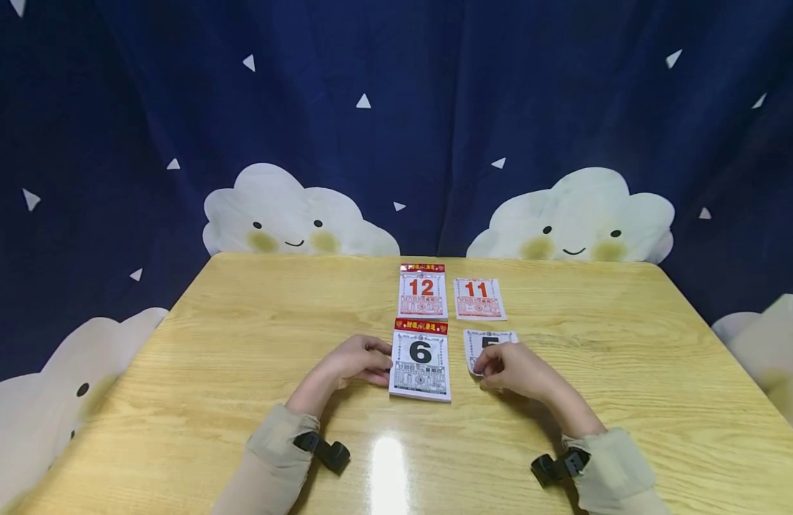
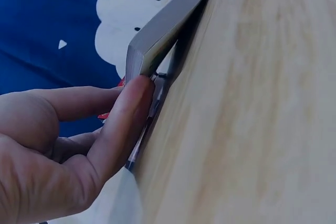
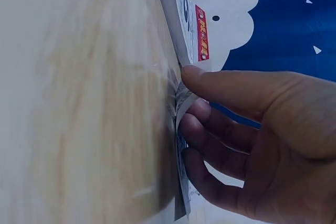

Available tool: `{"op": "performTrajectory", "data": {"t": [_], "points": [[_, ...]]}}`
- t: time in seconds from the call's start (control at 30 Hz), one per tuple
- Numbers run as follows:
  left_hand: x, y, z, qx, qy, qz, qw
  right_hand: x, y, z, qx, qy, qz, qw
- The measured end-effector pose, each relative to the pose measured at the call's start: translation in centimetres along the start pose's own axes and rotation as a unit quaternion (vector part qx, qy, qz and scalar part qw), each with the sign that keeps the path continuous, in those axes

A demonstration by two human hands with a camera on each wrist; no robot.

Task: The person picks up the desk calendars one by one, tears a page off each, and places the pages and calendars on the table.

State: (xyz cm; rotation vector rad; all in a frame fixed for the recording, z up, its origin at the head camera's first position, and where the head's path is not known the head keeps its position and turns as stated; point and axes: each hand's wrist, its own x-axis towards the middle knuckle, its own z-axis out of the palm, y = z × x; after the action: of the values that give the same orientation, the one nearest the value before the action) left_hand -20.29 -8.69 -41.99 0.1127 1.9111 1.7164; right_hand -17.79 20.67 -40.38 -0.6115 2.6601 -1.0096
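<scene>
A tear-off calendar pad (image 1: 420, 372) with a red header and a black 6 lies in the middle of the table. My left hand (image 1: 358, 361) grips its left edge; in the left wrist view the thick pad (image 2: 157, 30) is tilted, one side raised off the wood, with the thumb against its edge. To its right is a loose calendar sheet (image 1: 472, 345) with a black 5, partly covered by my right hand (image 1: 519, 368). That hand pinches the sheet's lower left part, and the paper (image 3: 184, 100) bends between thumb and fingers in the right wrist view.
Behind the pad lies another red-headed calendar pad (image 1: 423, 304) with a red 12, and right of that a loose sheet (image 1: 479, 307) with a red 11. The wooden table (image 1: 197, 365) ends at a dark blue curtain (image 1: 422, 129) with clouds.
</scene>
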Motion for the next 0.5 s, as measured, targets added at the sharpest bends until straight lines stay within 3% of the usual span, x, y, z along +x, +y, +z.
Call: {"op": "performTrajectory", "data": {"t": [0.5], "points": [[0.0,0.39,1.1,0.005,0.049,-0.001,0.9988,0.07,-0.15,0.3,-0.027,-0.01,-0.019,0.9994]]}}
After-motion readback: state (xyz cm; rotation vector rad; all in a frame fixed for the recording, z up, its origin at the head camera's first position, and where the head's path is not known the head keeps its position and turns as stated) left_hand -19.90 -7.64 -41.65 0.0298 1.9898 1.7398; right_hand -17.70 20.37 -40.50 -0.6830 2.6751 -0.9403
